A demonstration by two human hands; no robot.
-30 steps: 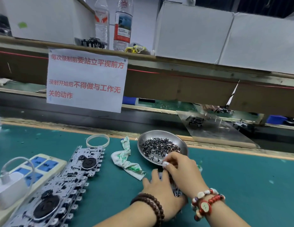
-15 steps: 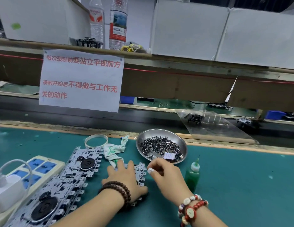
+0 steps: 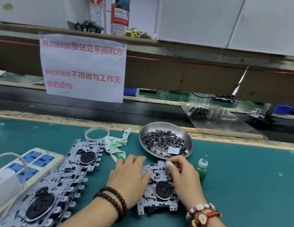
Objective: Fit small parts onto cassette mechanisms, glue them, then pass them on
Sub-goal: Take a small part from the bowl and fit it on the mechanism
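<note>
Far left of your fingers a power strip [image 3: 30, 163] lies on the counter [image 3: 241, 185], then a row of cassette mechanisms [image 3: 61, 182] overlapping one another. Your left hand [image 3: 129, 179] lies flat, fingers straight, pressing the left side of the single cassette mechanism [image 3: 157, 192] in front of you. Your right hand [image 3: 184, 177] curls over its far right edge, fingertips [image 3: 169, 164] pinched together; what they hold I cannot tell. Just beyond your fingers sits the metal dish [image 3: 166, 126] of small parts [image 3: 162, 140], and right of your right hand stands a green glue bottle [image 3: 202, 168].
</note>
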